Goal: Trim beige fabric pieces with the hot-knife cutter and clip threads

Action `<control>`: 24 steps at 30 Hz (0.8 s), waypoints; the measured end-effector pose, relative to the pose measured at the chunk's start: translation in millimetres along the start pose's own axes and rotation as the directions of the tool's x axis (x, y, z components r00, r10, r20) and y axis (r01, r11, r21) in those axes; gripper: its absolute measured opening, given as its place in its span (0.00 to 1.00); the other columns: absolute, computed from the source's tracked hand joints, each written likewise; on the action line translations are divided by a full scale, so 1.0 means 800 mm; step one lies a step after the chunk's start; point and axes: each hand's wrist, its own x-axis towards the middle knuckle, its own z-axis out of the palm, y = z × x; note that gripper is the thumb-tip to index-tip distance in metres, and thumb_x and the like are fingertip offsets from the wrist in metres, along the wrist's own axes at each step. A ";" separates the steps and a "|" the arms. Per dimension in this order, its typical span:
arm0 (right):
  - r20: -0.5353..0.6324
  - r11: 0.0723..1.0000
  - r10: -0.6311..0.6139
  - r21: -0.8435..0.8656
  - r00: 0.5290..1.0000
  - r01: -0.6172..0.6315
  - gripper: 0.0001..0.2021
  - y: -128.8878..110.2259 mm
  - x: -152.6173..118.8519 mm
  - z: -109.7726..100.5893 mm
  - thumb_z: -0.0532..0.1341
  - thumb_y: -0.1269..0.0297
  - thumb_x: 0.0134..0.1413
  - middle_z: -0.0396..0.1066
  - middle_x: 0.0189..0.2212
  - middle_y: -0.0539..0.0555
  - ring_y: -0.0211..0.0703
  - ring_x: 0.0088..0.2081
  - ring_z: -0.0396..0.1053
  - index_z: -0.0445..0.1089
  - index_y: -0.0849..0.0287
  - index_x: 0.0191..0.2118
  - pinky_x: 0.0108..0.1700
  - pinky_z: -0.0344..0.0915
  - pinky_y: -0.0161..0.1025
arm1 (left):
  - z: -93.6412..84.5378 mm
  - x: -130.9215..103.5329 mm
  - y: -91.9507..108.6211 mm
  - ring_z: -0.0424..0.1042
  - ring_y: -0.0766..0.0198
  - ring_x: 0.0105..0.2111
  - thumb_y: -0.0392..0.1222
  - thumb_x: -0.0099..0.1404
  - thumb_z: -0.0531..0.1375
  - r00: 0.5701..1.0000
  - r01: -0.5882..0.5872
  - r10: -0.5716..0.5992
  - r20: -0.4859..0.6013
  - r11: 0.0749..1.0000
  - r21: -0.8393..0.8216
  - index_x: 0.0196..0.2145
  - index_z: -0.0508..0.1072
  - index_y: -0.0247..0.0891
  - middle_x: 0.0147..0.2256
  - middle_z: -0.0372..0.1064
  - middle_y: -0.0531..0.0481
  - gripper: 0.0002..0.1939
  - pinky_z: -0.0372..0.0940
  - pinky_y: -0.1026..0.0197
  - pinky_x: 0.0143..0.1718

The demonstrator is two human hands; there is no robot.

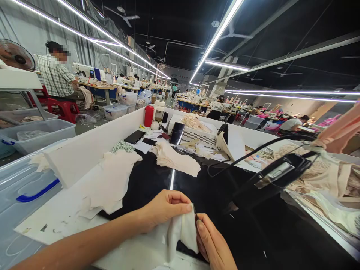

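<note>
My left hand (pixel 167 210) is closed, its thumb and fingers pinching the top edge of a white fabric piece (pixel 189 229). The cloth hangs down in folds over the near edge of the black tabletop (pixel 216 210). Close on its right side is my right hand (pixel 212 240), fingers curled round a thin dark tool (pixel 195 212). The tool's tip meets the cloth edge beside my left thumb; most of it is hidden in the right hand, so its kind is unclear.
Stacks of pale cut fabric (pixel 112 180) and beige pieces (pixel 174 157) lie ahead. Farther back are phones (pixel 135 137), a red flask (pixel 149 115) and a white machine (pixel 201 137). On the right, a black device (pixel 281 170) hangs by a cable near piled beige cloth (pixel 317 180). A co-worker (pixel 57 75) sits left.
</note>
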 end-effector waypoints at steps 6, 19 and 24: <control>-0.016 0.999 -0.039 -0.004 0.999 0.039 0.26 0.001 -0.002 -0.001 0.54 0.33 0.62 0.57 0.25 0.46 0.37 0.27 0.55 0.67 0.55 0.37 0.28 0.57 0.34 | 0.000 -0.001 0.002 0.70 0.66 0.32 0.57 0.51 0.75 1.000 0.021 -0.021 0.016 1.000 -0.004 0.35 0.79 0.34 0.32 0.75 0.51 0.24 0.60 0.63 0.39; 0.008 0.997 0.050 0.056 0.999 -0.050 0.28 -0.007 -0.005 -0.002 0.56 0.30 0.58 0.51 0.23 0.44 0.37 0.25 0.50 0.63 0.53 0.33 0.26 0.53 0.35 | 0.002 -0.002 0.002 0.69 0.67 0.31 0.58 0.51 0.74 1.000 0.006 -0.007 0.023 0.999 0.043 0.34 0.79 0.35 0.31 0.74 0.52 0.24 0.60 0.64 0.38; 0.010 0.998 0.048 0.040 0.999 -0.049 0.28 -0.010 -0.007 -0.003 0.55 0.30 0.58 0.52 0.24 0.44 0.37 0.26 0.50 0.64 0.53 0.34 0.28 0.54 0.35 | 0.002 -0.002 0.003 0.69 0.67 0.31 0.58 0.52 0.74 0.999 0.001 -0.002 0.034 0.999 0.050 0.34 0.79 0.35 0.31 0.74 0.52 0.24 0.61 0.64 0.37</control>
